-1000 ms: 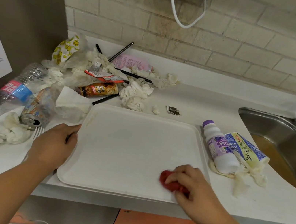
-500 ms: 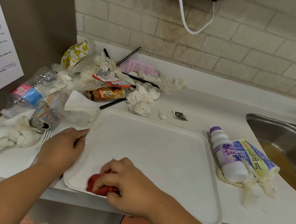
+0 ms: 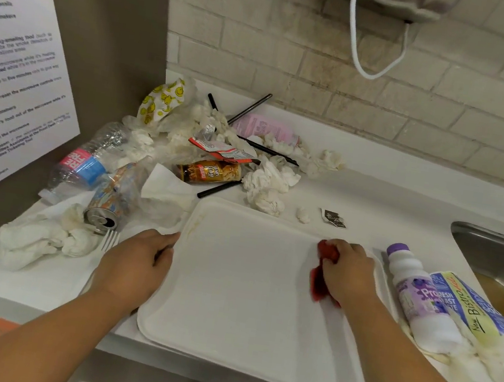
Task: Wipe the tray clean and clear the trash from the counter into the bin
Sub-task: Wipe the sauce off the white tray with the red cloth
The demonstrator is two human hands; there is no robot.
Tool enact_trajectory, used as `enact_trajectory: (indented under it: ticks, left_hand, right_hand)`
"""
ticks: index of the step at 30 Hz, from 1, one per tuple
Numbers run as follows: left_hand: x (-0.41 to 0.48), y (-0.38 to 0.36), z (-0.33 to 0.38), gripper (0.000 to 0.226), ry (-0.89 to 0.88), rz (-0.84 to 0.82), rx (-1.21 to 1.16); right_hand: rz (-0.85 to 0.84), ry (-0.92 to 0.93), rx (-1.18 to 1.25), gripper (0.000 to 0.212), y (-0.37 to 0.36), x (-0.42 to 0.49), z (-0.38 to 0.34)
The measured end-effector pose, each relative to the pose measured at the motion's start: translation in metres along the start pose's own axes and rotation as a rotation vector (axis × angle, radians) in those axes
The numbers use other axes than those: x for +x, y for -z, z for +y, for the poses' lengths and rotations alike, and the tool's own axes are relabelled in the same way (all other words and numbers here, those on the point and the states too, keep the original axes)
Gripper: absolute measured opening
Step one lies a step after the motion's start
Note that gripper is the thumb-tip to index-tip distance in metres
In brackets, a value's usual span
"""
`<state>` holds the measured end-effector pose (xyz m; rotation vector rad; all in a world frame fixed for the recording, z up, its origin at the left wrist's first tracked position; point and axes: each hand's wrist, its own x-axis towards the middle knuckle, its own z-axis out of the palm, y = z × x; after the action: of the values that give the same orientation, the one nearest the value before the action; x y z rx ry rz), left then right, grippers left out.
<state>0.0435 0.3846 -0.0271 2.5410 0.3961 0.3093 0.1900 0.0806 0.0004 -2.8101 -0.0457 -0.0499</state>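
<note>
The white tray (image 3: 243,304) lies on the table (image 3: 375,189), with its near edge at the front edge of the table. The left hand (image 3: 135,261) has its grip closed on the left rim of the tray, fingers curled over it, I think to stop the tray from sliding under the wiping. The right hand (image 3: 349,274) has its grip clamped on a crumpled red cloth (image 3: 317,279), which presses on the tray near its far right corner. A faint brown mark (image 3: 196,225) shows near the tray's far left corner, so the wiping seems not finished. Beyond the tray's far left corner lies the trash pile (image 3: 217,153) of napkins, wrappers and straws. A white bottle (image 3: 417,300) lies just beside the tray's right rim. No bin is visible.
</note>
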Motion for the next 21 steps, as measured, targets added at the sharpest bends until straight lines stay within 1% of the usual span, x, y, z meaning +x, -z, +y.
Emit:
enact_trajectory:
  ticks: [1, 4, 6, 8, 10, 12, 15, 17, 19, 21]
  left_hand:
    - [0.000, 0.000, 0.000, 0.036, -0.004, 0.003, -0.011]
    - [0.000, 0.000, -0.001, 0.036, -0.021, 0.007, -0.024]
    - [0.000, 0.001, -0.001, 0.034, -0.031, 0.007, -0.035]
    - [0.000, 0.000, -0.001, 0.033, -0.034, 0.004, -0.036]
    - [0.001, 0.000, -0.001, 0.040, -0.040, 0.007, -0.036]
    - [0.001, -0.001, -0.003, 0.046, -0.048, 0.007, -0.029]
    - [0.002, -0.002, -0.004, 0.045, -0.053, 0.029, -0.025]
    - [0.002, -0.002, -0.003, 0.043, -0.051, 0.034, -0.011]
    - [0.002, -0.001, -0.002, 0.036, -0.044, 0.026, 0.005]
    - [0.002, -0.001, -0.002, 0.037, -0.043, 0.028, 0.012]
  right_hand:
    - [-0.024, 0.005, -0.031, 0.037, -0.005, 0.004, -0.013]
    - [-0.052, 0.109, -0.051, 0.039, -0.015, 0.005, -0.068]
    - [-0.068, 0.261, -0.096, 0.042, -0.024, -0.002, -0.105]
    - [-0.068, 0.405, -0.078, 0.042, -0.037, -0.007, -0.134]
    - [-0.090, 0.498, -0.043, 0.040, -0.048, -0.006, -0.159]
    - [-0.146, 0.569, -0.034, 0.045, -0.055, -0.004, -0.177]
    - [-0.198, 0.582, 0.034, 0.048, -0.056, -0.011, -0.184]
    - [-0.243, 0.585, 0.112, 0.043, -0.055, -0.021, -0.179]
    - [-0.322, 0.580, 0.195, 0.035, -0.051, -0.028, -0.175]
    - [-0.339, 0.528, 0.262, 0.032, -0.046, -0.021, -0.175]
